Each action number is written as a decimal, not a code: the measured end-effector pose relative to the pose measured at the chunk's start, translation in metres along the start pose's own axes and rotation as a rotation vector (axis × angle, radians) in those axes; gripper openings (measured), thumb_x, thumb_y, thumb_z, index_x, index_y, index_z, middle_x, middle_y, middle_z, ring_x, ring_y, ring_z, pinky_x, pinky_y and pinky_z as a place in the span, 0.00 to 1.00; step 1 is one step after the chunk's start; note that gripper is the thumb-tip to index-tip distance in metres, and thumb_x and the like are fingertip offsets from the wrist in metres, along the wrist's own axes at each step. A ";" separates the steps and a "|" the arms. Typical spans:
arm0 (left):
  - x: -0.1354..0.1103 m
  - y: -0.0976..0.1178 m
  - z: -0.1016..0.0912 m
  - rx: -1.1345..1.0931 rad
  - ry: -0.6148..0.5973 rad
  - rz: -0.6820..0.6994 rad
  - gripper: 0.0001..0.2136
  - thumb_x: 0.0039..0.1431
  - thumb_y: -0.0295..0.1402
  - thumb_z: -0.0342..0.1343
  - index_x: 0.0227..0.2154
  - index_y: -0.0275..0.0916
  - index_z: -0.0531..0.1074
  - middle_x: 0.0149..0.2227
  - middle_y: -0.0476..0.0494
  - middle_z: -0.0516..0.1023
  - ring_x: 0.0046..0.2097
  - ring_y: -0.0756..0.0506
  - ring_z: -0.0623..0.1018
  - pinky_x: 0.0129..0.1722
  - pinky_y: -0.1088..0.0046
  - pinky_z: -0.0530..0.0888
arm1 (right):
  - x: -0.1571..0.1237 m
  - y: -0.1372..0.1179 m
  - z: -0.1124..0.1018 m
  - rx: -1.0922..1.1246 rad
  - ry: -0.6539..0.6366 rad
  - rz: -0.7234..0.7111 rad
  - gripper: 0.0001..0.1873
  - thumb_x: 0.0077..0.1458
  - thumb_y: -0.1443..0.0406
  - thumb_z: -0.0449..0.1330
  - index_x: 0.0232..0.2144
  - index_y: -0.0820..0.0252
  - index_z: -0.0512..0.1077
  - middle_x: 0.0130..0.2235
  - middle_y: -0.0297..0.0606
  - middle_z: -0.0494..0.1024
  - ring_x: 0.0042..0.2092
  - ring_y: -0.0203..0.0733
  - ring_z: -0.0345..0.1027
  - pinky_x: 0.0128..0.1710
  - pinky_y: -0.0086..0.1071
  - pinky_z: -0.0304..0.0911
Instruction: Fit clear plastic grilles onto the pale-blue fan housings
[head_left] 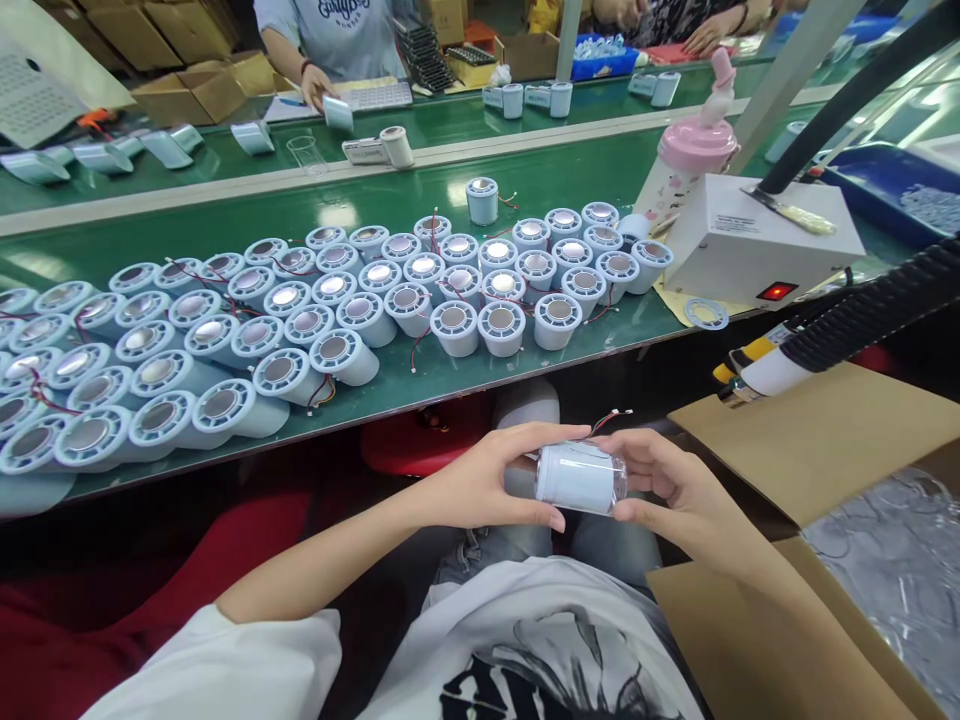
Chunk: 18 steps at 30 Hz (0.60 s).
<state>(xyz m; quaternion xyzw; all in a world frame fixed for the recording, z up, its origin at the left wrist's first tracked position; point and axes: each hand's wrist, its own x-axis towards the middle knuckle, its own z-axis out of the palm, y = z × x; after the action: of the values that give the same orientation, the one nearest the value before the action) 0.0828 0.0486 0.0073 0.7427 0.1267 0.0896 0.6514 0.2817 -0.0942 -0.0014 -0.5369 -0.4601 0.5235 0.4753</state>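
Over my lap I hold a light blue cylindrical housing (574, 478) lying sideways, with a clear plastic cup (619, 480) around it. My left hand (504, 480) grips the left end between thumb and fingers. My right hand (667, 490) holds the cup's right end, fingers behind and thumb in front. Thin wires with small white connectors (615, 414) stick up behind the housing. On the green bench in front stand many similar blue housings (501, 325) with round metallic centres, some trailing red and black wires.
To my right, an open cardboard box (810, 440) holds clear plastic cups (892, 560). A white box with a lit red switch (765, 240), a pink-lidded bottle (694, 150) and a black hose (870, 300) stand nearby. Across the bench, a co-worker's hand (319, 88) touches a blue part.
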 end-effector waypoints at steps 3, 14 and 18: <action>-0.001 -0.001 -0.001 0.030 -0.003 0.021 0.37 0.48 0.33 0.68 0.61 0.47 0.62 0.60 0.38 0.68 0.59 0.38 0.71 0.55 0.63 0.71 | 0.001 0.001 0.000 0.064 -0.007 0.054 0.19 0.55 0.60 0.66 0.48 0.51 0.67 0.45 0.37 0.76 0.46 0.43 0.71 0.45 0.34 0.70; -0.003 0.000 0.000 0.044 -0.017 0.035 0.35 0.49 0.34 0.67 0.61 0.47 0.63 0.60 0.39 0.67 0.60 0.38 0.69 0.55 0.63 0.72 | 0.005 0.006 0.007 0.335 0.030 0.202 0.19 0.55 0.55 0.64 0.44 0.56 0.67 0.36 0.35 0.76 0.32 0.37 0.71 0.31 0.30 0.71; -0.003 0.000 0.000 -0.021 -0.010 0.027 0.35 0.48 0.31 0.68 0.60 0.47 0.63 0.60 0.39 0.67 0.60 0.39 0.68 0.55 0.64 0.72 | 0.006 0.012 0.009 0.375 0.059 0.212 0.19 0.55 0.54 0.64 0.44 0.56 0.67 0.35 0.34 0.75 0.31 0.37 0.70 0.30 0.31 0.72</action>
<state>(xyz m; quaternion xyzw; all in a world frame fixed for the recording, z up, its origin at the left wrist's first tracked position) 0.0802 0.0476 0.0073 0.7380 0.1126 0.0960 0.6584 0.2724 -0.0892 -0.0138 -0.4998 -0.2816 0.6310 0.5223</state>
